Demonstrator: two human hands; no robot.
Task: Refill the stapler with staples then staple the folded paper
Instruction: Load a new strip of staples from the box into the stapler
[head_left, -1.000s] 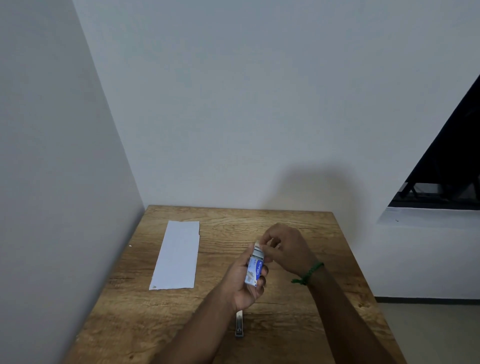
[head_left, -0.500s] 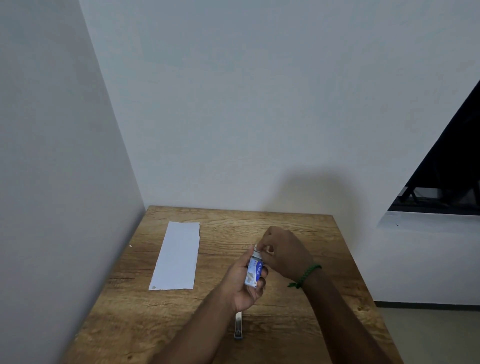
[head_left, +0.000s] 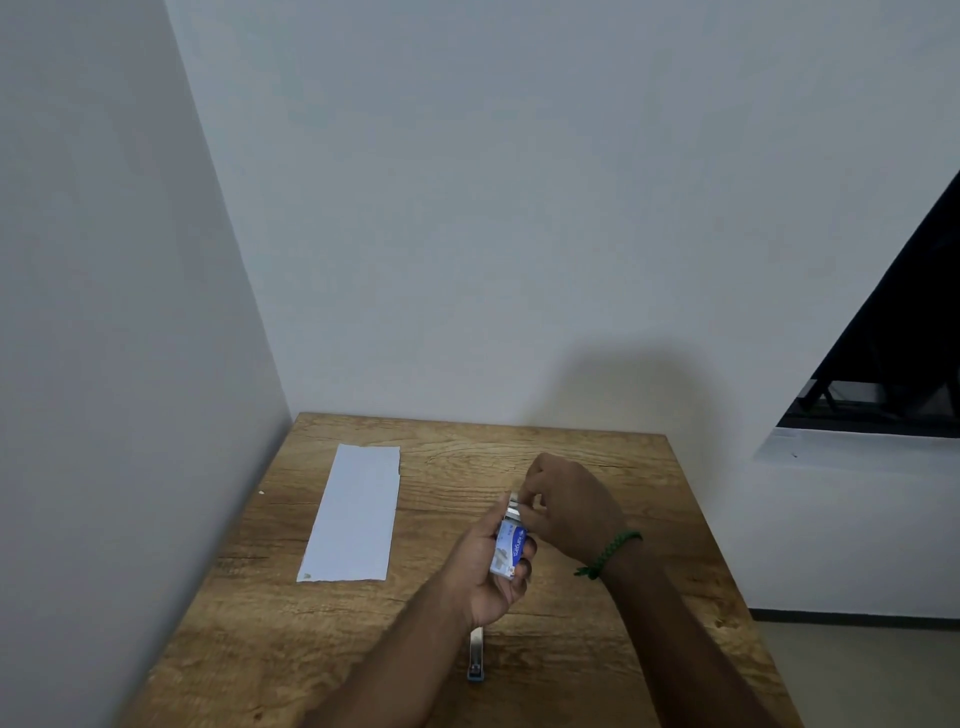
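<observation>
We are holding the box (head_left: 510, 550) of staples in our left hand (head_left: 485, 577), fingers wrapped around it and clamped on its sides, its open end tilted up and away from us. Our right hand (head_left: 569, 506) is pinching at that open end, fingertips (head_left: 525, 492) closed together on a pale strip sticking out of the box; whether this is the staples or the inner tray we cannot tell. A green band (head_left: 608, 553) is sitting on our right wrist. Both hands are hovering above the worktop (head_left: 649, 519). The stapler (head_left: 476, 656) is lying on the worktop just below our left wrist, partly hidden by the forearm. The folded paper (head_left: 353, 514) is lying flat well to the left, near the wall (head_left: 119, 312).
</observation>
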